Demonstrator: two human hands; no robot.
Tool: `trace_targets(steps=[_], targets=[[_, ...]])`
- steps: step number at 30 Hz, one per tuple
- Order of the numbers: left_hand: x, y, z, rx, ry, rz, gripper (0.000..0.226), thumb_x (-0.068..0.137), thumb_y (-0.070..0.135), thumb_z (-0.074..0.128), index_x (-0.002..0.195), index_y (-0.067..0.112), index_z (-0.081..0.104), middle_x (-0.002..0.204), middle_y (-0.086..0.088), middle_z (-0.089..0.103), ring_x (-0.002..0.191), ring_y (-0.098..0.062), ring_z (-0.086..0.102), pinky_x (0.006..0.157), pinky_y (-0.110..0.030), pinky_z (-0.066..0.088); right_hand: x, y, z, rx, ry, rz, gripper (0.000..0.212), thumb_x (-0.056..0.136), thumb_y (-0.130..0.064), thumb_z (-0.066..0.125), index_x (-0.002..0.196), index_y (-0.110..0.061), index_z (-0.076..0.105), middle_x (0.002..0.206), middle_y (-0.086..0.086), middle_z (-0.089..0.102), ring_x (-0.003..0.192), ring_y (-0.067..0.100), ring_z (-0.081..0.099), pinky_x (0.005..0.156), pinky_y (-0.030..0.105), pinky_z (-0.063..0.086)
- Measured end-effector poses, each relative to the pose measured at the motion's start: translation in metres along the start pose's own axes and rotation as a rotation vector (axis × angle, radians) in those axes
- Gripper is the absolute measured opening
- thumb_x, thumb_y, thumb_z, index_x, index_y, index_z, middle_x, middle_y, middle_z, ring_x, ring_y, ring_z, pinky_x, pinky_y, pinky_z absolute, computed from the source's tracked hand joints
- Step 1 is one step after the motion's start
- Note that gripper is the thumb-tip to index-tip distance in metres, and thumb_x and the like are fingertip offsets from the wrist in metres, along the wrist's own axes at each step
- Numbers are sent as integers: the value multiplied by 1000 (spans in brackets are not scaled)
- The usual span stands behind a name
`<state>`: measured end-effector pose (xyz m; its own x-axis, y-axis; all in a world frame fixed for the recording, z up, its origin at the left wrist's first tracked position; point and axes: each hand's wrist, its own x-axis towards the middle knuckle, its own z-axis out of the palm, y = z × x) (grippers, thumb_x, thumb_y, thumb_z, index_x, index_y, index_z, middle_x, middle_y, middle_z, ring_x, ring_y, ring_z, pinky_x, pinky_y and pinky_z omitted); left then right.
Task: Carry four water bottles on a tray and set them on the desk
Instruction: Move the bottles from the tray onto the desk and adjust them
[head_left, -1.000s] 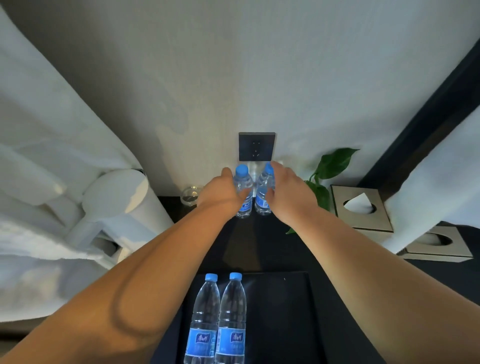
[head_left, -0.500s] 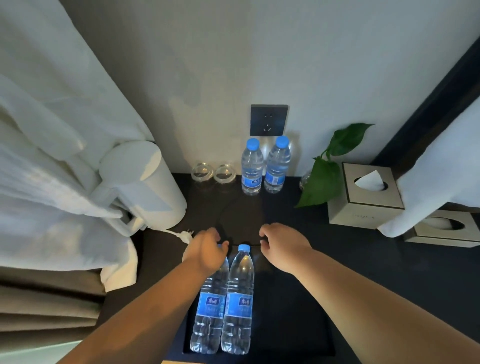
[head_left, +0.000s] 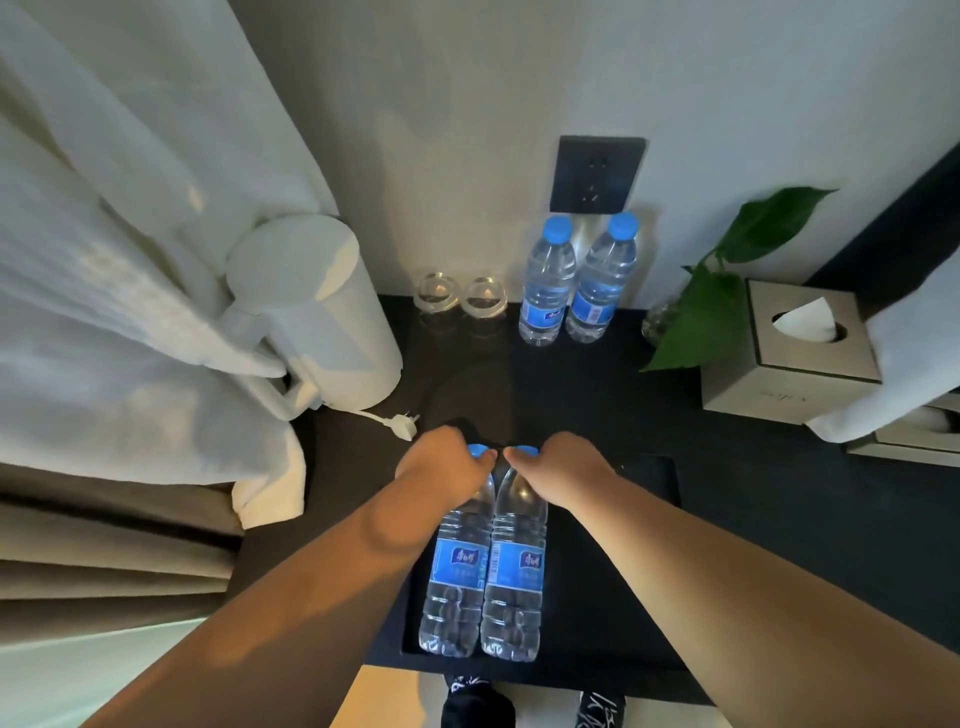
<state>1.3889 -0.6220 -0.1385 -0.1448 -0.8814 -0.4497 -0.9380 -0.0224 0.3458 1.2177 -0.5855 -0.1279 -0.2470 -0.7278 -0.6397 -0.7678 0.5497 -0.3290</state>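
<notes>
Two clear water bottles with blue caps and blue labels stand side by side on the black tray (head_left: 623, 597) near the desk's front edge. My left hand (head_left: 441, 462) closes over the neck of the left tray bottle (head_left: 460, 571). Around the neck of the right tray bottle (head_left: 514, 571) my right hand (head_left: 561, 467) does the same. Another pair, the back left bottle (head_left: 545, 291) and back right bottle (head_left: 597, 291), stands on the dark desk (head_left: 753, 493) against the wall under a black socket.
A white kettle (head_left: 322, 312) with its plug lying loose is at the left, beside white cloth. Two upturned glasses (head_left: 462, 296) stand by the back bottles. A green plant (head_left: 711, 312) and a tissue box (head_left: 795, 348) sit at the right.
Both hands let go of the two back bottles at the wall, drew back toward me, and have closed on the necks of the two bottles on the tray.
</notes>
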Motion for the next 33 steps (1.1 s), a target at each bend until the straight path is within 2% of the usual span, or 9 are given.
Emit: trace_targets(steps=[4, 9, 13, 17, 21, 24, 26, 30, 33], targets=[[2, 2, -6, 15, -39, -4, 42, 83, 60, 58, 82, 18, 62, 77, -1, 62, 78, -22, 66, 67, -34, 54, 2, -3, 3, 101, -15, 17, 50, 74, -70, 62, 73, -21, 70, 58, -3, 70, 56, 12, 70, 49, 26, 48], [-6, 10, -20, -11, -61, 25, 44, 80, 61, 58, 67, 19, 58, 66, -1, 60, 66, -17, 63, 53, -28, 43, -2, 0, -20, 115, -50, -35, 42, 76, -56, 64, 74, -15, 70, 65, 2, 70, 62, 18, 69, 55, 29, 47], [-19, 28, -40, 3, -20, 106, 48, 78, 64, 60, 62, 19, 54, 61, -1, 56, 57, -13, 56, 47, -27, 34, -18, -3, -57, 60, -62, -107, 40, 78, -52, 67, 60, -17, 60, 52, -2, 54, 50, 15, 54, 49, 29, 37], [-34, 50, -65, 53, 67, 201, 43, 79, 63, 60, 67, 22, 53, 68, 2, 54, 62, -12, 54, 48, -28, 33, -42, -3, -97, -1, 1, -232, 39, 75, -48, 64, 54, -16, 58, 45, -3, 49, 47, 15, 51, 47, 29, 35], [-44, 75, -96, -18, 221, 218, 40, 76, 64, 67, 72, 26, 54, 76, 8, 55, 66, -6, 53, 49, -26, 33, -67, -5, -130, -54, 192, -380, 31, 78, -48, 66, 71, -18, 67, 63, -2, 65, 59, 12, 62, 51, 30, 45], [-47, 91, -117, -88, 315, 229, 40, 71, 61, 70, 71, 24, 54, 68, 8, 59, 61, -6, 54, 48, -27, 36, -79, -8, -153, -86, 332, -459, 26, 80, -46, 66, 75, -22, 59, 71, -3, 61, 64, 12, 59, 51, 31, 42], [-46, 101, -127, -139, 380, 268, 40, 72, 57, 72, 67, 23, 52, 62, 6, 57, 55, -6, 51, 47, -28, 34, -83, -9, -169, -62, 376, -485, 23, 82, -45, 65, 75, -25, 56, 70, -4, 60, 62, 11, 58, 50, 30, 37], [-42, 126, -142, -209, 426, 332, 36, 68, 50, 69, 62, 22, 47, 54, 6, 53, 47, -4, 47, 43, -25, 30, -79, -12, -197, 26, 406, -521, 10, 87, -38, 67, 89, -30, 61, 78, -6, 66, 65, 14, 64, 52, 29, 46], [-34, 143, -149, -230, 455, 305, 31, 71, 45, 69, 61, 25, 48, 53, 7, 54, 46, -2, 49, 41, -21, 28, -67, -15, -206, 25, 428, -522, 13, 88, -36, 67, 99, -28, 64, 86, -6, 66, 70, 13, 63, 54, 28, 44]])
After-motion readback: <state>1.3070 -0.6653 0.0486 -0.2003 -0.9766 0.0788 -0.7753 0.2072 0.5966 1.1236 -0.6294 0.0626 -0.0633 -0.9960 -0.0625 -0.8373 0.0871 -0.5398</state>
